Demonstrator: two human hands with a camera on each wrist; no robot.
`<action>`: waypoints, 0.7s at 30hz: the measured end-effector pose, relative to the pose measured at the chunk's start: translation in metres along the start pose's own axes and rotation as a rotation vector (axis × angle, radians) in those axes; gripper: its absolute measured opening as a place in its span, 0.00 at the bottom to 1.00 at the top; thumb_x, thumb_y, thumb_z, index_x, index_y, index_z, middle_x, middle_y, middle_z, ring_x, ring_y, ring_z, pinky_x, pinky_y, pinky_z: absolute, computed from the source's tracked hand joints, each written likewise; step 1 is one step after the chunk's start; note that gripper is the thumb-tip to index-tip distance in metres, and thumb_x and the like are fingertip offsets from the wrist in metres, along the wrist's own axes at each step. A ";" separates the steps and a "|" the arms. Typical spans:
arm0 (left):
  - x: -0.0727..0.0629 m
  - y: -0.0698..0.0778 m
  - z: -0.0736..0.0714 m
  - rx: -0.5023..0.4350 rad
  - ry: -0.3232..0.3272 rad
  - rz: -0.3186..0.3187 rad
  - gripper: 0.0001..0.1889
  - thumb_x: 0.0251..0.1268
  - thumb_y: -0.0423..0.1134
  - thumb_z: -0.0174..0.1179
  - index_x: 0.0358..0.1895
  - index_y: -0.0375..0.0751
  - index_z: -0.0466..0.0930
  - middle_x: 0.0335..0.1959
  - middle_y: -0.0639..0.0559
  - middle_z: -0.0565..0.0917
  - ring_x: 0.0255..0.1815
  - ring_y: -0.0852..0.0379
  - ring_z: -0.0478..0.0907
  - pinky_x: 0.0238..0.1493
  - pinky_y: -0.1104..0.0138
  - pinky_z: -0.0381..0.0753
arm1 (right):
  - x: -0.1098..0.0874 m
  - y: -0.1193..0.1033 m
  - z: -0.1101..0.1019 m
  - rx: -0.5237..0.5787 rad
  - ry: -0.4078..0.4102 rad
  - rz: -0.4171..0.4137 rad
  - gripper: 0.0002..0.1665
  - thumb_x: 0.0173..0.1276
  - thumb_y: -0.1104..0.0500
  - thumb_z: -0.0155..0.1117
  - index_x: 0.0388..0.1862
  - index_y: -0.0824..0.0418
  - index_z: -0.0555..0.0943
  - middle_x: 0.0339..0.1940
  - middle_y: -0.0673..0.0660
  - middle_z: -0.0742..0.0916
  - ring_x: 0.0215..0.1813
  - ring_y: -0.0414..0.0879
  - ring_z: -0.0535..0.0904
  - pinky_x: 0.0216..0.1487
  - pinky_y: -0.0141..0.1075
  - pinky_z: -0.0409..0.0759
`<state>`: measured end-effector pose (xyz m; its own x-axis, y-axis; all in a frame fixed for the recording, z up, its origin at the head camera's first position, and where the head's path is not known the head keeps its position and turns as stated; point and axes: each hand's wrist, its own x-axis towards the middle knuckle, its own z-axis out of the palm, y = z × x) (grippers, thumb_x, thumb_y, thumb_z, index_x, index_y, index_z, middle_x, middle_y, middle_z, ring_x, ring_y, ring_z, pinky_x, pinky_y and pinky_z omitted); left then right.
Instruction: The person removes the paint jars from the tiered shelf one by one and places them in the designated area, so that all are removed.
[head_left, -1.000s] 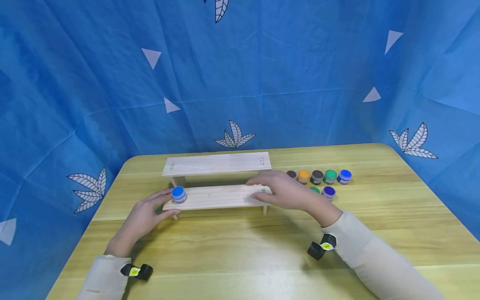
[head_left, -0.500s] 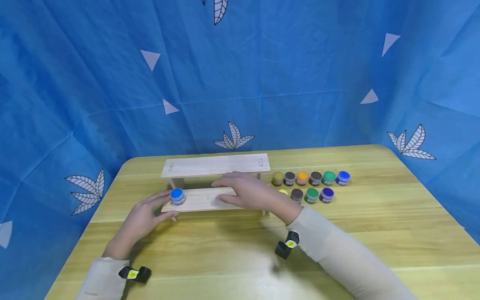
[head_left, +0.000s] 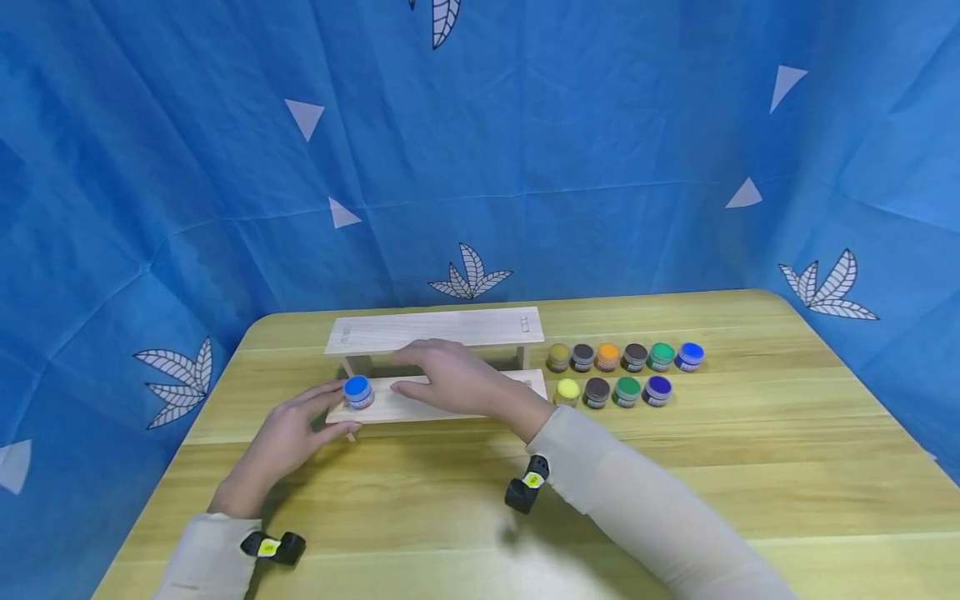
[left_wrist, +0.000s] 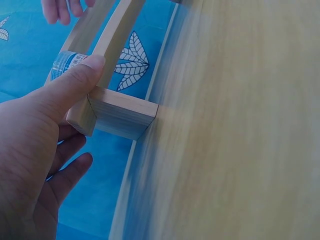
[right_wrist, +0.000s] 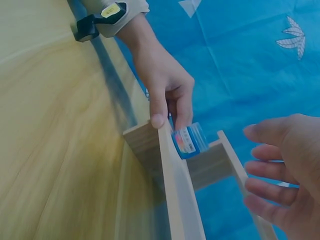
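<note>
A two-tier wooden shelf (head_left: 442, 328) stands on the table. A blue-lidded paint jar (head_left: 358, 391) sits at the left end of its lower board (head_left: 381, 407). My left hand (head_left: 288, 433) holds that left end, thumb on the front corner (left_wrist: 92, 67) and fingers behind, beside the jar (right_wrist: 190, 141). My right hand (head_left: 450, 379) hovers over the middle of the lower board, fingers straight and pointing left toward the jar, holding nothing. In the right wrist view those fingers (right_wrist: 272, 172) spread open just right of the jar. The left hand (right_wrist: 167, 85) shows there too.
Two rows of small paint jars stand right of the shelf, from an olive one (head_left: 558, 357) to a blue one (head_left: 690, 355), with yellow (head_left: 567, 391) to purple (head_left: 657, 389) in front. A blue cloth backdrop (head_left: 480, 167) surrounds the yellow wooden table (head_left: 675, 467).
My right hand has slid left along the lower board, from its right end to near the blue jar, uncovering the jars at the right. The left hand and jar have stayed put.
</note>
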<state>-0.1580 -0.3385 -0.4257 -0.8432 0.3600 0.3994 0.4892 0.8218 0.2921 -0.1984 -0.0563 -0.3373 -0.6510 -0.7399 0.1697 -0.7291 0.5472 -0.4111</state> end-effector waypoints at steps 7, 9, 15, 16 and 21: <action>0.000 -0.001 -0.001 -0.014 -0.009 -0.006 0.29 0.55 0.48 0.72 0.59 0.38 0.81 0.60 0.42 0.79 0.58 0.39 0.77 0.53 0.45 0.79 | 0.017 -0.008 0.010 0.003 -0.013 0.017 0.28 0.75 0.45 0.57 0.69 0.54 0.74 0.66 0.49 0.79 0.69 0.43 0.70 0.71 0.35 0.64; 0.000 -0.001 -0.002 -0.017 -0.010 -0.004 0.28 0.56 0.48 0.71 0.59 0.38 0.81 0.60 0.42 0.79 0.58 0.39 0.77 0.53 0.45 0.79 | 0.021 -0.011 0.012 0.005 -0.022 0.019 0.28 0.74 0.46 0.58 0.68 0.54 0.74 0.66 0.50 0.79 0.69 0.44 0.70 0.71 0.35 0.64; -0.001 -0.001 -0.002 -0.027 -0.009 -0.004 0.26 0.61 0.48 0.68 0.59 0.38 0.81 0.61 0.43 0.79 0.59 0.39 0.77 0.54 0.45 0.78 | 0.033 -0.016 0.020 0.025 -0.052 0.035 0.27 0.75 0.45 0.57 0.68 0.54 0.75 0.65 0.49 0.79 0.68 0.42 0.71 0.68 0.35 0.68; -0.001 -0.001 -0.002 -0.029 -0.010 -0.006 0.25 0.62 0.47 0.68 0.60 0.38 0.81 0.61 0.43 0.79 0.59 0.39 0.76 0.54 0.45 0.78 | 0.035 -0.017 0.022 0.032 -0.056 0.035 0.27 0.75 0.45 0.57 0.68 0.54 0.75 0.64 0.48 0.79 0.67 0.42 0.72 0.68 0.35 0.69; -0.001 -0.001 -0.002 -0.027 -0.021 -0.013 0.25 0.65 0.47 0.66 0.61 0.37 0.79 0.62 0.42 0.78 0.60 0.39 0.75 0.55 0.45 0.77 | 0.045 -0.021 0.031 0.018 -0.050 0.009 0.28 0.74 0.46 0.58 0.68 0.56 0.74 0.64 0.49 0.80 0.63 0.41 0.75 0.63 0.33 0.73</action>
<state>-0.1575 -0.3406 -0.4250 -0.8538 0.3589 0.3770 0.4839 0.8141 0.3210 -0.2061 -0.1134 -0.3488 -0.6456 -0.7540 0.1211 -0.7193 0.5471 -0.4282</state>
